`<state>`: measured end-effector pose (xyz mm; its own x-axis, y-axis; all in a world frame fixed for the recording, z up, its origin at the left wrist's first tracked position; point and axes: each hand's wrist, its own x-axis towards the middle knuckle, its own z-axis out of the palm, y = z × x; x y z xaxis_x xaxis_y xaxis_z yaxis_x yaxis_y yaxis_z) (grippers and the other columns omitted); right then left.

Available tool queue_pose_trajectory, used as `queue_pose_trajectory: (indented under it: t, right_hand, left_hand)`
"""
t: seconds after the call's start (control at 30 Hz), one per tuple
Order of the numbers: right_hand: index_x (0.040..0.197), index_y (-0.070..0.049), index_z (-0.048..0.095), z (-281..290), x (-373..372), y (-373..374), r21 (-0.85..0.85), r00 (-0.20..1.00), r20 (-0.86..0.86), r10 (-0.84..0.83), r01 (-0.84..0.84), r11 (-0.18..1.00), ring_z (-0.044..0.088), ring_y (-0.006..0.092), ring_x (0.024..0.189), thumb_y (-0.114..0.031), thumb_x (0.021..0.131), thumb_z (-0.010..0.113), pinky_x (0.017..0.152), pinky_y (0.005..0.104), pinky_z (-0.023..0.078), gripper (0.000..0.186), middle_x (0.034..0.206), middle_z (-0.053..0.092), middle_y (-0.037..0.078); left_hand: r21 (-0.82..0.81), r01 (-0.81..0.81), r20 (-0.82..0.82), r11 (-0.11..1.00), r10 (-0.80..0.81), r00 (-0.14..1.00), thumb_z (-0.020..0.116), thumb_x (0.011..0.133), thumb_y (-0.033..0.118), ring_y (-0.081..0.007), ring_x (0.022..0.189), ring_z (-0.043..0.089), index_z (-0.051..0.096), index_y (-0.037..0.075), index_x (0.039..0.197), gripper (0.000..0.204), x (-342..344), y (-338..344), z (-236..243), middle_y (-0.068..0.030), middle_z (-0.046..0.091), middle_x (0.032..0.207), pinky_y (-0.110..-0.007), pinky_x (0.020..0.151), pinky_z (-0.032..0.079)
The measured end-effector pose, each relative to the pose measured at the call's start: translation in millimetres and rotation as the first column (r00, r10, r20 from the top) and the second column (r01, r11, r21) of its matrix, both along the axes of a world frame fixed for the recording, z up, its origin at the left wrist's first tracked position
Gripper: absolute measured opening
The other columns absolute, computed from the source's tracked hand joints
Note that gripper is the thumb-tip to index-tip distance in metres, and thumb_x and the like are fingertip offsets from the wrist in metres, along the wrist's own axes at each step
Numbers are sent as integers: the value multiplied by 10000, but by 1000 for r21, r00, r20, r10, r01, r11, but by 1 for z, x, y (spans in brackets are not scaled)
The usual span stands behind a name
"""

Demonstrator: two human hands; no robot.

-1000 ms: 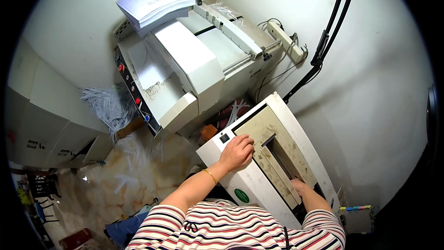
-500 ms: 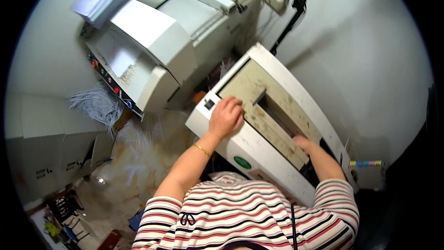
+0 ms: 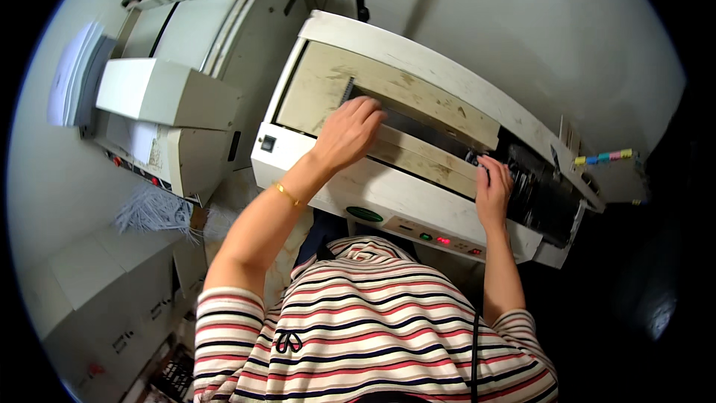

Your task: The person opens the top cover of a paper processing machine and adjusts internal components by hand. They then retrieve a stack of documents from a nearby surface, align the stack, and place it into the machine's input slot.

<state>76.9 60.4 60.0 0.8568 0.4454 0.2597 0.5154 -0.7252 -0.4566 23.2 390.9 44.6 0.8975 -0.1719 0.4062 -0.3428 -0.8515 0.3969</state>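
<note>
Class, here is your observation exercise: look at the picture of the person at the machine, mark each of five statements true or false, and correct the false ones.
1. The left hand is at the left end of the slot in the white machine. True.
2. The gold bracelet is on the right arm. False: the bracelet is on the left arm.
3. The black switch is near the left end of the white machine. True.
4. The shirt is plain. False: the shirt has stripes.
5. The paper strips are bright red. False: the paper strips are whitish.
</note>
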Motion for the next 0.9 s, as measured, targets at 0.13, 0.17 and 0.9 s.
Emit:
queue_pose_trajectory:
  t: [0.13, 0.17, 0.9]
  right_hand:
    - [989, -31, 630, 5, -40, -70, 61, 983, -12, -182, 182, 981, 549, 307, 1011, -82, 913, 511, 931, 402, 387, 149, 1043, 620, 125]
    - [989, -33, 630, -2, -48, -91, 36, 971, -14, -238, 238, 971, 544, 307, 1018, -94, 921, 504, 931, 401, 388, 156, 1046, 619, 122]
    - [857, -63, 643, -39, -43, -138, -98, 949, -54, -310, 304, 948, 590, 236, 880, -138, 929, 489, 942, 431, 385, 185, 907, 661, 41]
  left_hand:
    - [271, 531, -907, 803, 28, 421, 504, 837, 170, -332, 1033, 588, 655, 14, 977, 258, 81, -10, -27, -198, 627, 1076, -403, 798, 500]
    - [256, 501, -928, 827, 64, 368, 474, 861, 170, -335, 1039, 587, 660, 10, 973, 270, 97, -11, -34, -202, 630, 1086, -412, 821, 491]
    - [44, 345, -934, 938, -83, 346, 463, 923, 279, -332, 1199, 481, 533, 71, 1268, 409, 130, -155, -62, -186, 543, 1277, -380, 1023, 370]
